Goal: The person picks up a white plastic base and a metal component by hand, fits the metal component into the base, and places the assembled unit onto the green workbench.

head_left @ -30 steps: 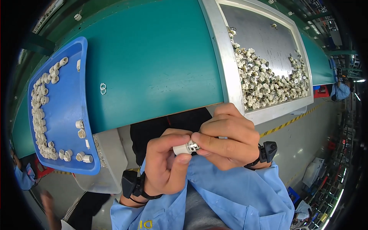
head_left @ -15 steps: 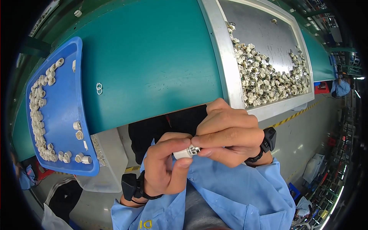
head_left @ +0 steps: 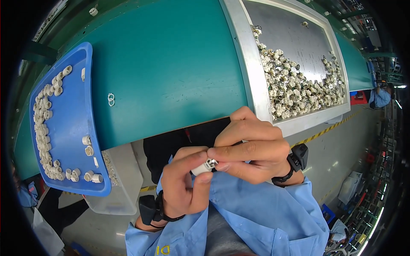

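Note:
My left hand pinches a small white cylindrical housing between thumb and fingers, just beyond the near edge of the table. A shiny metal insert shows at the housing's right end. On that end, the thumb and index finger of my right hand are closed, pressed against the insert. The fingertips partly hide where insert and housing meet. To the left, a blue tray bears many similar white round pieces, mostly along its far-left side.
A metal-framed tray on the right carries a heap of small white-and-metal parts. Two linked white rings lie on the green table. Below the blue tray stands a translucent bin. Other people are partly visible at the edges.
Both hands have shifted slightly left with the housing. My right fingertips have moved in over the insert's end. At the lower left, another person's legs have moved.

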Available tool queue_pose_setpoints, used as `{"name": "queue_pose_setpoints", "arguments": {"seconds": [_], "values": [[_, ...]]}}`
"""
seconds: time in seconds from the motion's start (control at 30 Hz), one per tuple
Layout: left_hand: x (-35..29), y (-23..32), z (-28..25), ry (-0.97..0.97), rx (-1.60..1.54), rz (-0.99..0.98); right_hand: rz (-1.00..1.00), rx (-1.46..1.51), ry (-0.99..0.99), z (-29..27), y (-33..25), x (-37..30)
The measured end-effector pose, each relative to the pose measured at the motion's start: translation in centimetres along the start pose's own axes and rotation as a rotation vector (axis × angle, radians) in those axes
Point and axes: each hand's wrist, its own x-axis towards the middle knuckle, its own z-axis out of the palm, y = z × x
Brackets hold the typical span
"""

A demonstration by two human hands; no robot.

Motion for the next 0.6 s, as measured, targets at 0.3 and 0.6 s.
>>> {"name": "queue_pose_setpoints", "arguments": {"seconds": [0.3,0.6], "values": [[0.5,0.8,0.6,0.248,-0.611,-0.374,-0.305,-0.634,0.195,2.3,0.3,-0.4],[0.1,0.9,0.5,0.138,-0.458,-0.417,-0.136,-0.724,0.100,2.0,-0.1,-0.3]]}}
